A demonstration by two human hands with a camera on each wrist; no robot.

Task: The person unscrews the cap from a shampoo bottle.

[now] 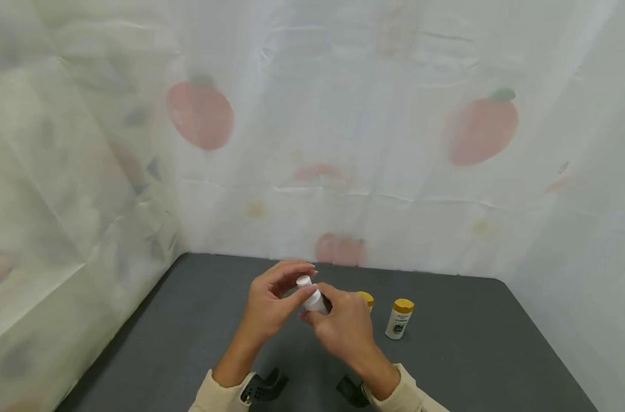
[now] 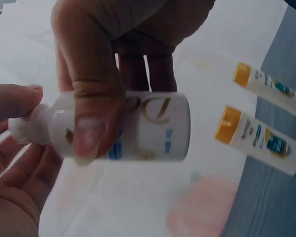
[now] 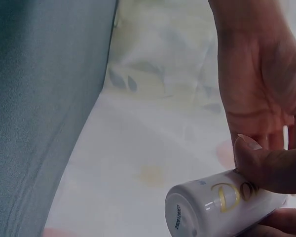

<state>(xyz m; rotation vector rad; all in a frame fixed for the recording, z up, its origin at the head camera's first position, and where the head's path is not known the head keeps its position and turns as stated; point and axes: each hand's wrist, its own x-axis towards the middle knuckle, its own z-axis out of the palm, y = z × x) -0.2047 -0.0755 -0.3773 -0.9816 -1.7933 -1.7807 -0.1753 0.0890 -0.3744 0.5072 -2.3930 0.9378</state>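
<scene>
A small white bottle [image 1: 316, 304] with gold lettering is held over the table between both hands. My right hand [image 1: 345, 326] grips its body, thumb across the printed side in the left wrist view. With its thumb and curled fingers, my left hand [image 1: 271, 300] holds the white cap end [image 2: 27, 126], which points up and slightly left in the head view. The right wrist view shows the bottle's round base [image 3: 181, 216] with dark printed digits. Part of the label is hidden beneath the right thumb [image 2: 91, 133].
Two white bottles with yellow caps stand right of the hands: one in plain sight [image 1: 398, 320], the other [image 1: 366, 298] partly behind the right hand. They rest on a dark grey table [image 1: 461, 355]. A pale fruit-printed sheet [image 1: 374, 143] rises behind the table and along its sides.
</scene>
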